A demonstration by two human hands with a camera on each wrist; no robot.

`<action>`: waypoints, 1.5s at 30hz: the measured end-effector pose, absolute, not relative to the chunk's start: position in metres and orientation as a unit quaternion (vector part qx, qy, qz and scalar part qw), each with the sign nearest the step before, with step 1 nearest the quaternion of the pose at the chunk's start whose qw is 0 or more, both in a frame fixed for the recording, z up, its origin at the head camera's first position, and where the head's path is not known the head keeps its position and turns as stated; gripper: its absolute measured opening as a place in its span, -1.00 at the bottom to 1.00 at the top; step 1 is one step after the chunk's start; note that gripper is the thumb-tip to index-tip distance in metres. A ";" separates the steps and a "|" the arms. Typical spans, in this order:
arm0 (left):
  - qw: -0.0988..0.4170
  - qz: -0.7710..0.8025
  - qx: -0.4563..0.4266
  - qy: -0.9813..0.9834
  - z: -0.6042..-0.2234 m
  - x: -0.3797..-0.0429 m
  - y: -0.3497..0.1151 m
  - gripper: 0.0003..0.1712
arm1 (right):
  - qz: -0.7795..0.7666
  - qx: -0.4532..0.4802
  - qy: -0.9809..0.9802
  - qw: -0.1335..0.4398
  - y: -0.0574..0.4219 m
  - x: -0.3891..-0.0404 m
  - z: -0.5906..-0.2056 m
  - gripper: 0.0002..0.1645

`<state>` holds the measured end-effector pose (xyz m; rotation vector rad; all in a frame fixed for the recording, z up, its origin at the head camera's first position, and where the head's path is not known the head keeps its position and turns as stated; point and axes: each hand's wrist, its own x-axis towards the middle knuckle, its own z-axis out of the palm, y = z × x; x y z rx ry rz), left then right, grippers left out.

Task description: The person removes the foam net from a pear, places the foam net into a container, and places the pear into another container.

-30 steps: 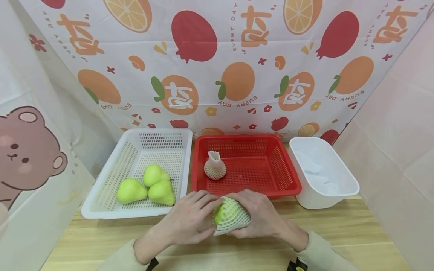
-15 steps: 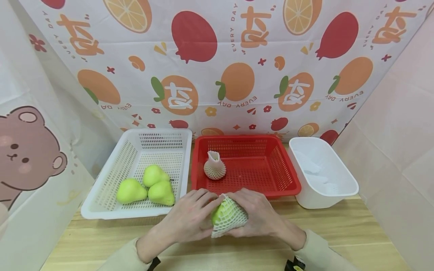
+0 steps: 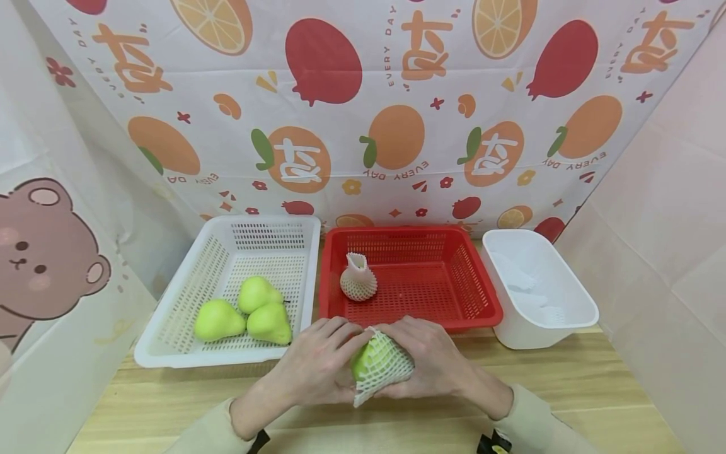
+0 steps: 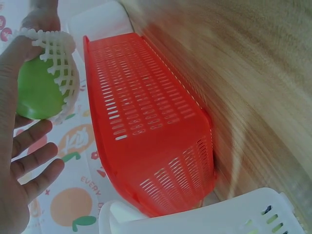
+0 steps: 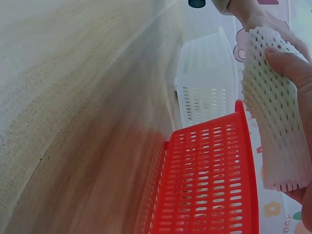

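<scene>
Both hands hold a green pear (image 3: 361, 362) partly covered by a white foam net (image 3: 387, 359), above the table's near side. My left hand (image 3: 320, 366) is on the bare side. In the left wrist view its thumb lies on the net's edge and a finger supports the rounded bare end, while the other fingers spread apart. My right hand (image 3: 431, 360) grips the netted side, its thumb (image 5: 287, 63) pressed on the mesh in the right wrist view. There the net's narrow end hangs past the fruit like a flattened tube.
A white basket (image 3: 170, 328) at left holds three bare pears (image 3: 271, 323). In the red basket (image 3: 408, 325) behind the hands, a netted fruit (image 3: 359, 284) stands upright. The white bin (image 3: 524, 334) at right contains several foam nets (image 3: 518, 277). A patterned cloth (image 3: 351, 151) hangs behind.
The net's lower edge has been drawn further down and left around the pear. Both hands keep their hold and have shifted only slightly left.
</scene>
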<state>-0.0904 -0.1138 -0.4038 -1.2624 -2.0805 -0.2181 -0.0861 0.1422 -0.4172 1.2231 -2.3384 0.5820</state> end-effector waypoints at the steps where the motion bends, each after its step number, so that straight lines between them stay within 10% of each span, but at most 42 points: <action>1: 0.342 -0.085 -0.485 -0.801 -0.404 -0.090 -0.114 0.09 | 0.208 0.441 -0.846 0.215 0.142 -0.086 -0.417 0.09; 45: 0.368 -0.135 -0.429 -0.814 -0.407 -0.092 -0.151 0.01 | 0.080 0.385 -0.900 0.188 0.214 -0.081 -0.377 -0.17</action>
